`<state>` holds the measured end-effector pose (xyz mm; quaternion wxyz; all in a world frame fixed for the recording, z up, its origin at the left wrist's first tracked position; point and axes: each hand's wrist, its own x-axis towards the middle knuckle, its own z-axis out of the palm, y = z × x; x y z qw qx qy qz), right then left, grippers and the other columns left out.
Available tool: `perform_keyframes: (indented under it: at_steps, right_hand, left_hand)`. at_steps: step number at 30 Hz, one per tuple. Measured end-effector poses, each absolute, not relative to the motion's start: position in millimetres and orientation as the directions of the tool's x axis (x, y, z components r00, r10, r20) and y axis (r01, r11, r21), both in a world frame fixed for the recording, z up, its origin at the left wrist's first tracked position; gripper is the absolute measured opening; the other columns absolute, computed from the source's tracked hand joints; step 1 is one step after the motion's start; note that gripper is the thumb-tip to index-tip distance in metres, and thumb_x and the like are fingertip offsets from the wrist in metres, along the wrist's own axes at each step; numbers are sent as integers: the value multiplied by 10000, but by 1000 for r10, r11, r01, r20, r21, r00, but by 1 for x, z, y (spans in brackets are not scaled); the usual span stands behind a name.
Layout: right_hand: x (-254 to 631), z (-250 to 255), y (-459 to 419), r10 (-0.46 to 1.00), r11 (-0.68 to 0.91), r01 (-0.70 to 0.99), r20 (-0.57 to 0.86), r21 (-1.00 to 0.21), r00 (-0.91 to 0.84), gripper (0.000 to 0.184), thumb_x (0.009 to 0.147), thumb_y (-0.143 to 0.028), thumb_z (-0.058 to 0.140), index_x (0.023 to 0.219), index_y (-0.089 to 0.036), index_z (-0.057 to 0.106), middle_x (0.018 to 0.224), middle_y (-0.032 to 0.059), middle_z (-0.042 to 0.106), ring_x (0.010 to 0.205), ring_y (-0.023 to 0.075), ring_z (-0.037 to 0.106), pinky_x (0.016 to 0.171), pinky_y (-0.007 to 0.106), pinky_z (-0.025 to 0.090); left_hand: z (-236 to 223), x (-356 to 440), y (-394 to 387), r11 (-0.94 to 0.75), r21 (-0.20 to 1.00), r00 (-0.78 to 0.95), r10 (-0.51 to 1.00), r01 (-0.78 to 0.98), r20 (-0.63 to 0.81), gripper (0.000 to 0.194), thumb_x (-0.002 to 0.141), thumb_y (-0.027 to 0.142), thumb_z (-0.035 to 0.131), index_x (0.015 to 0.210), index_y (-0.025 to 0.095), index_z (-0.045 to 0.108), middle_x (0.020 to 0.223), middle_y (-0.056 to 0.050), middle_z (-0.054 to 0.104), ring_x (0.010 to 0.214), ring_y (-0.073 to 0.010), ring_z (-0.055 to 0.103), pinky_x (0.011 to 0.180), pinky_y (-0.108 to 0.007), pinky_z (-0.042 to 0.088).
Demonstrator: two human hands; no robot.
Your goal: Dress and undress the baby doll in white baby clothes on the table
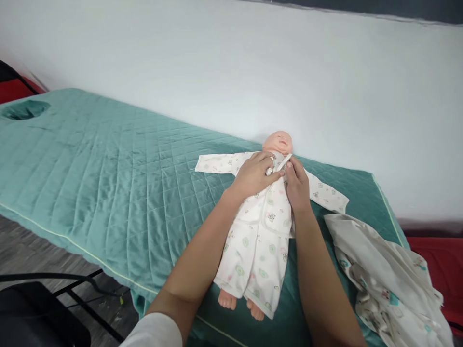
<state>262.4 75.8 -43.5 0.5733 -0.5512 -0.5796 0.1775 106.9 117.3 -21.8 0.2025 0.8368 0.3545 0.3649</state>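
Observation:
A baby doll (279,141) lies on its back, dressed in a white printed baby shirt (272,212) and matching trousers (241,258), with its bare feet showing. My left hand (255,174) rests on the doll's chest, thumb spread from the fingers, white bits visible between them. At the neckline, my right hand (297,185) pinches the raised edge of the shirt's front flap between thumb and fingers. The sleeves stretch out to both sides, and no doll hands show at the cuffs.
A green quilted cover (119,193) spreads over the bed, which has a face hole (25,110) at its far left. On the right lies a crumpled white printed cloth (387,274). Behind stands a white wall (217,62). A black object (39,313) is at lower left.

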Motion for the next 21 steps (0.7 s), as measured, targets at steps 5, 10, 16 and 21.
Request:
perform_keyframes:
  at_steps: [5,10,16,21]
  right_hand:
    - [264,-44,75,840,329,395,457,-858,292,384,969,-466,491,1245,-241,633,1333,52,618,1265,217,535,1120,403,370]
    - [265,-46,77,823,342,330,450,-880,346,348,952,-456,519,1189,-234,645,1255,46,641,1191,210,566,1078,388,405]
    - [265,-47,78,813,341,345,459,-874,358,331,934,-483,534,1117,-233,652,1196,34,648,1145,202,563,1067,394,400]
    - [263,-47,75,821,347,348,462,-871,336,305,931,-450,533,1117,-227,627,1267,55,615,1208,199,545,1088,405,390]
  left_hand:
    - [-19,100,116,-586,750,444,785,307,432,271,911,359,593,705,198,520,1328,-54,615,1252,-208,539,1088,-375,412]
    - [-18,77,104,-580,792,573,721,192,389,269,932,391,562,766,192,635,1511,-67,469,1419,-227,404,1191,-403,305]
    - [-26,60,91,-629,757,670,641,178,375,247,923,441,585,849,212,643,1575,-29,388,1506,-226,244,1246,-426,196]
    - [-30,65,92,-581,804,582,699,124,415,320,920,448,584,721,199,548,1493,-40,488,1429,-218,369,1225,-426,241]
